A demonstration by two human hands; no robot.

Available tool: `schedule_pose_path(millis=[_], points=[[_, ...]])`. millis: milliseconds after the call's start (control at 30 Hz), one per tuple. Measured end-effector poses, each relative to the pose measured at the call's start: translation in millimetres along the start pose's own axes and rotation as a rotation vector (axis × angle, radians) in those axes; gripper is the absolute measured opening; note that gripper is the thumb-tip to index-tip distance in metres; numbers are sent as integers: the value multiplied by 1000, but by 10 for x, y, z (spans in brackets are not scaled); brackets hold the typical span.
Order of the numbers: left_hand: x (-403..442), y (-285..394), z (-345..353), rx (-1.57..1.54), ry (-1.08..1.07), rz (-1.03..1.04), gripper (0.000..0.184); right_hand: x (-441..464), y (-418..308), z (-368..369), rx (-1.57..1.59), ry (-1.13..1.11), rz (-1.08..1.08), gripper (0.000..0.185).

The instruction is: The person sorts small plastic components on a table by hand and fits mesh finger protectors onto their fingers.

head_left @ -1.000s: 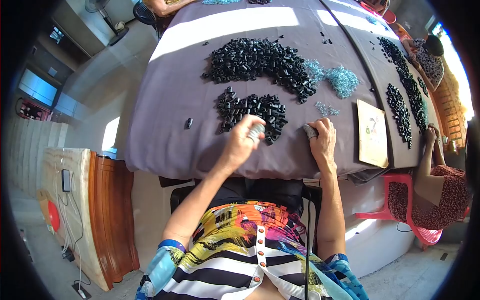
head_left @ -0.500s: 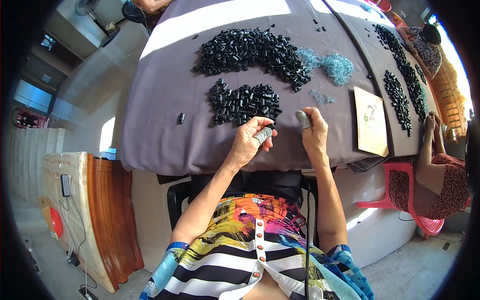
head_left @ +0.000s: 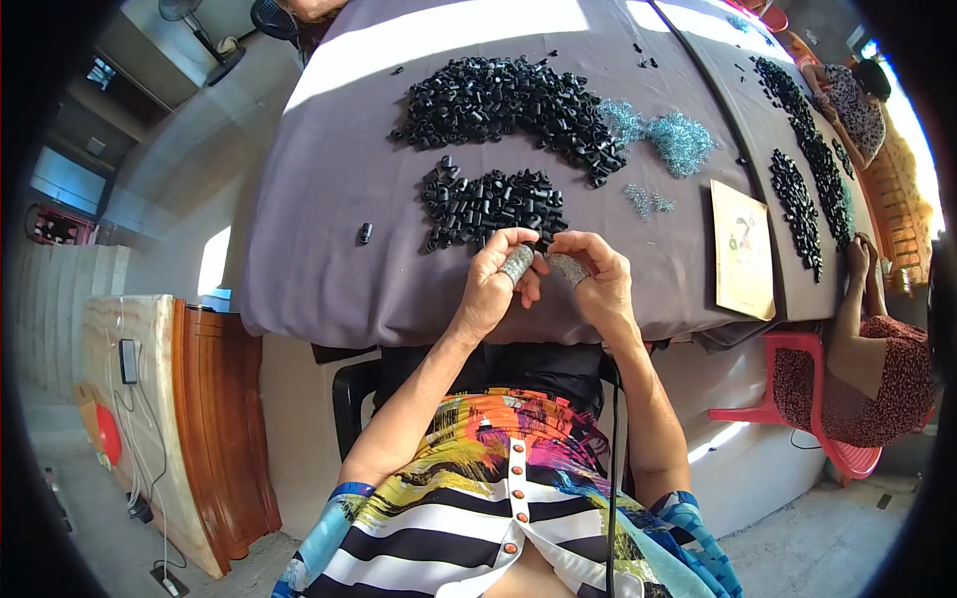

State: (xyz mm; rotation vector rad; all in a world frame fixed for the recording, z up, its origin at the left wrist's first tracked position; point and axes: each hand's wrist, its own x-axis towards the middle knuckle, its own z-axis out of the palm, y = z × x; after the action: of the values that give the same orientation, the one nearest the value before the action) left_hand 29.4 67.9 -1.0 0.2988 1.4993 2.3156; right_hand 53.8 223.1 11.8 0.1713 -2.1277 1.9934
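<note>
Near the table's front edge, my left hand (head_left: 492, 281) pinches a small black cylindrical piece (head_left: 539, 245), of which only part shows. My right hand (head_left: 602, 282) meets it from the other side, fingers closed at the same piece; whether they hold a tiny metal part is too small to tell. Grey wrapping covers a thumb on each hand. Just beyond my hands lies a smaller pile of black cylindrical pieces (head_left: 488, 207), with a larger pile (head_left: 498, 100) behind it. Small silvery-blue metal bits (head_left: 681, 143) are heaped to the right, with a few more (head_left: 648, 201) nearer me.
A booklet (head_left: 742, 249) lies on the purple-grey tablecloth (head_left: 329, 199) at right. One black piece (head_left: 366, 233) sits apart at left. Two people work along the right side, one on a red chair (head_left: 778, 389). A wooden cabinet (head_left: 214, 429) stands at lower left.
My right hand has moved left from beside the small metal bits to meet my left hand at the black piece. My left hand has barely moved.
</note>
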Motion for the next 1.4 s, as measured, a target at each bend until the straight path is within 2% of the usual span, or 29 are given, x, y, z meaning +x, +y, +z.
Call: schedule_pose_path(millis=[133,367,633,1067,1400], points=[[-6,3,31,-43,61,-2,17,20,17,-10,-152,41,-96,29],[-8,17,-8,105,31,11,12,-12,-60,54,-172,5,-108,28],[-10,57,7,90,16,-19,11,-26,-63,97,-292,47,-141,28],[35,2,-69,-168,36,-85,6,-42,-19,141,-188,83,-151,28],[51,-32,-93,-134,-31,-32,6,-31,-63,149,-295,76,-234,31]])
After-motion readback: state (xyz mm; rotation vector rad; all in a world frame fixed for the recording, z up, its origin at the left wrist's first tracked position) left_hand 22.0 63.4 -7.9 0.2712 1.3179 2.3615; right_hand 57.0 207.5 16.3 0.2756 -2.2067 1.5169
